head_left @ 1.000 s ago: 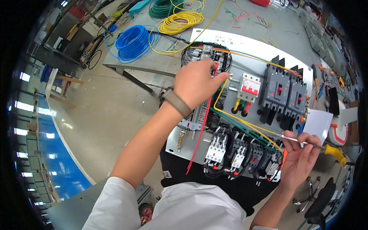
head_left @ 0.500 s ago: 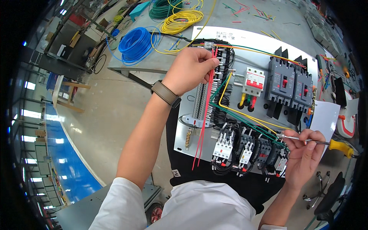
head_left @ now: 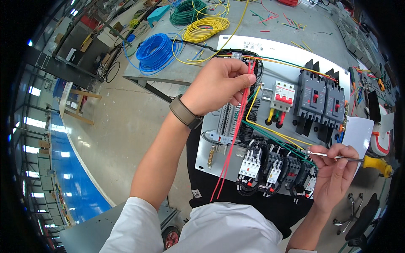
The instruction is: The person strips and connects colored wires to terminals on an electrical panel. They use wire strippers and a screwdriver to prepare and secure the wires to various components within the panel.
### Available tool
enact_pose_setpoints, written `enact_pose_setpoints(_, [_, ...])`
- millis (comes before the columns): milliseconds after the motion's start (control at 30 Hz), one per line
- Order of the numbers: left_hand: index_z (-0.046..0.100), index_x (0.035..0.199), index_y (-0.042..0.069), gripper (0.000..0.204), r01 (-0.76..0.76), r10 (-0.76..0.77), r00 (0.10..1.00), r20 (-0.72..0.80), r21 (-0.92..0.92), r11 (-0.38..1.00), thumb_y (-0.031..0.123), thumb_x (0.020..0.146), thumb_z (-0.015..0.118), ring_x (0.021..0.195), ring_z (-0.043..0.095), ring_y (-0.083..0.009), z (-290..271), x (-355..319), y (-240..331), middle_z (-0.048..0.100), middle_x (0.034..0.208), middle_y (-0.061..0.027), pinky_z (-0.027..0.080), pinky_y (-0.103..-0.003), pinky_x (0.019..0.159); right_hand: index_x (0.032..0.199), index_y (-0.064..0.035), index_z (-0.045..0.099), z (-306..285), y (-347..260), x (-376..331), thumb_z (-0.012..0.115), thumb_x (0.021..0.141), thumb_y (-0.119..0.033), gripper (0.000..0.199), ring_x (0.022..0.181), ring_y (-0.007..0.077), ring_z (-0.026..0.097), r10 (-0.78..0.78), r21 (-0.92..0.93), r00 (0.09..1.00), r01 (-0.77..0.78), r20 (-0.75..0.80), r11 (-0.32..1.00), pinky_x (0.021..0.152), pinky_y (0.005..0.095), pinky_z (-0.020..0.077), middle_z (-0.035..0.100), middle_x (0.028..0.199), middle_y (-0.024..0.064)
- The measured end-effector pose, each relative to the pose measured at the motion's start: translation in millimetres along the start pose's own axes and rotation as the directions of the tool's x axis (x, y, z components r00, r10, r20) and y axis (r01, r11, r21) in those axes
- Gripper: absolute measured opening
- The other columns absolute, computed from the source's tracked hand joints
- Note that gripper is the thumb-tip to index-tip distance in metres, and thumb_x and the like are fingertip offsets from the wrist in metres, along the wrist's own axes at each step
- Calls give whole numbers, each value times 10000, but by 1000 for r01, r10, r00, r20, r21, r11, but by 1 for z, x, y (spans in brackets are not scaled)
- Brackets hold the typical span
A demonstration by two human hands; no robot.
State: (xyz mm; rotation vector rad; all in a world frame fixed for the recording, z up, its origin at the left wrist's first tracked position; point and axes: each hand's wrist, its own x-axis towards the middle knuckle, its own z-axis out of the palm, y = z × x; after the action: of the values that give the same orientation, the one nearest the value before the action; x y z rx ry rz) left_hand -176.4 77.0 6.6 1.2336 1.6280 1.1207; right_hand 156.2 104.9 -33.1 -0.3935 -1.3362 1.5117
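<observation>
My left hand [head_left: 225, 86], with a watch on its wrist, pinches a pair of red wires [head_left: 237, 130] between thumb and fingers. The wires hang down over the terminal strip [head_left: 225, 120], past the lower edge of the white mounting plate [head_left: 270, 44]. The hand covers the upper part of the strip. My right hand [head_left: 335, 173] is closed around the shaft of a screwdriver with a yellow handle [head_left: 377, 165]. Its handle points right, and its tip end lies near yellow and green wires above the contactors [head_left: 291, 170].
A small breaker with red levers [head_left: 282, 97] and two large grey breakers [head_left: 311, 96] sit on the plate. Behind it lie blue [head_left: 152, 52], yellow [head_left: 204, 28] and green [head_left: 187, 12] wire coils, with wire scraps. A white sheet [head_left: 358, 130] lies right.
My left hand has moved slightly right and toward me, and the loose ends of the red wires hang lower. The view has shifted a little. My right hand still holds the screwdriver.
</observation>
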Motion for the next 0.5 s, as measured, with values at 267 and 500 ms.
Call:
enact_pose_setpoints(267, [691,1100,-13,259,-7,13,997,71,-85,996,233,1019,687,657,678,-60,-1,-2,2,706,811,-19,576,-207,595,1260,-32,440,7,-1,-1,431,1118,-181,206,1055,366,710,21,-4,1000,-21,-17,1000,936,497,617,538,1111,165])
enact_pose_setpoints(500, [702,1150,-8,288,-11,14,998,53,-53,999,246,1016,685,676,667,-44,2,-3,4,732,857,-19,551,-207,582,1255,-32,448,7,0,-4,440,1115,-179,203,1047,361,710,47,12,998,-47,-42,999,934,496,619,548,1107,163])
